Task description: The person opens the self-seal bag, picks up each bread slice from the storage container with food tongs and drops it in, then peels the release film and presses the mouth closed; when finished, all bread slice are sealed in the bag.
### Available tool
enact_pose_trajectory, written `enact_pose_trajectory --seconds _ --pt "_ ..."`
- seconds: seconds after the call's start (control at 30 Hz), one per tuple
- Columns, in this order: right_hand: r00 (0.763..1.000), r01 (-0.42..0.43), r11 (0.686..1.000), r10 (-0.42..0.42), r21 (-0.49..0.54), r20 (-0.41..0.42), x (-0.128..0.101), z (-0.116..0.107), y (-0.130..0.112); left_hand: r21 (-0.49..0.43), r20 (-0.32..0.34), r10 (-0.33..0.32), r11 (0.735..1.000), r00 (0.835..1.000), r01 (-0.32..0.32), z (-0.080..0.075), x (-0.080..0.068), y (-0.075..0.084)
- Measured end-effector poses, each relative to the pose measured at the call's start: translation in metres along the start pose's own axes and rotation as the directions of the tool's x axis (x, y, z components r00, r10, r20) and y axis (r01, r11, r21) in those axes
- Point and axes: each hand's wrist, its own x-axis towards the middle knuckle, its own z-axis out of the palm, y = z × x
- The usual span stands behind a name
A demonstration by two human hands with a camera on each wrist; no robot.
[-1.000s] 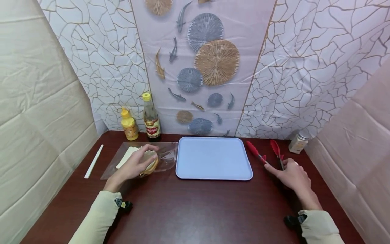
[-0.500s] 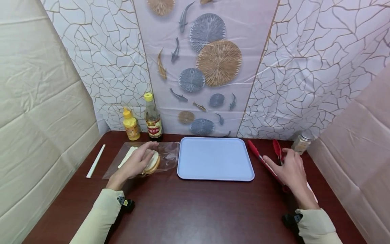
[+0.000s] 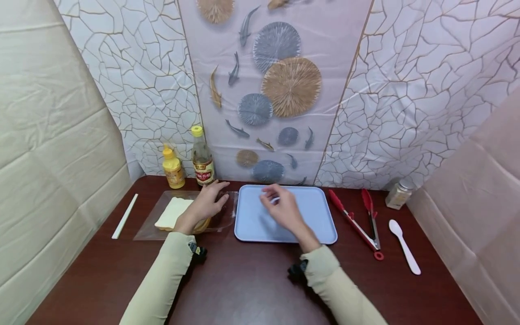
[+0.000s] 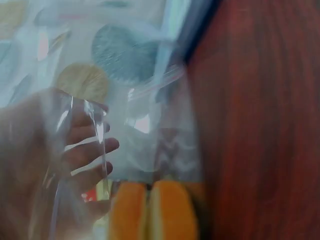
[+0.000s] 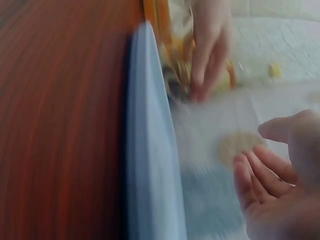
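Dark reddish wooden table (image 3: 252,280) fronts a wall of crackle-pattern and fish-print sheeting. On it lies a clear plastic bag (image 3: 183,214) holding pale sliced bread (image 3: 172,212), just left of a light blue rectangular tray (image 3: 321,212). The left hand (image 3: 207,203) rests on the bag's right end, fingers curled over the plastic near its opening. The right hand (image 3: 280,207) hovers over the tray, fingers loosely bent, holding nothing. Red-tipped metal tongs (image 3: 357,221) and a white plastic spoon (image 3: 404,246) lie right of the tray.
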Motion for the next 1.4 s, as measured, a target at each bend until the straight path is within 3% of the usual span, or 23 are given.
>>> enact_pose_trajectory --seconds 0.1,0.23,0.33,0.5,0.7,0.93,1.4 --pt "0.997 -0.035 0.999 0.032 0.042 0.069 0.006 0.033 -0.007 0.049 0.011 0.004 0.999 1.0 -0.004 0.008 0.002 0.002" --pt "0.989 -0.057 0.997 0.051 0.046 0.136 0.009 0.059 -0.014 0.082 -0.04 0.032 0.996 0.999 -0.028 0.013 0.002 0.004" --pt "0.982 -0.049 0.997 0.038 0.058 0.186 0.008 0.071 -0.021 0.061 -0.085 0.016 0.998 0.996 -0.011 0.008 -0.003 0.001" --pt "0.975 -0.038 0.996 0.021 0.075 0.221 0.003 0.077 -0.025 -0.05 -0.113 -0.034 0.998 0.993 0.028 -0.002 -0.01 -0.002" --pt "0.978 -0.039 0.996 0.021 0.084 0.206 -0.001 0.085 -0.021 -0.201 -0.025 -0.046 0.979 0.999 0.04 -0.01 -0.016 -0.003" --pt "0.988 -0.054 0.995 0.041 0.082 0.15 -0.004 0.081 -0.024 -0.22 0.073 0.035 0.975 0.997 -0.018 -0.016 -0.013 0.006" --pt "0.997 -0.043 0.994 0.036 0.099 0.068 -0.003 0.082 -0.022 -0.29 0.101 0.025 0.957 0.995 0.005 -0.017 -0.012 0.009"
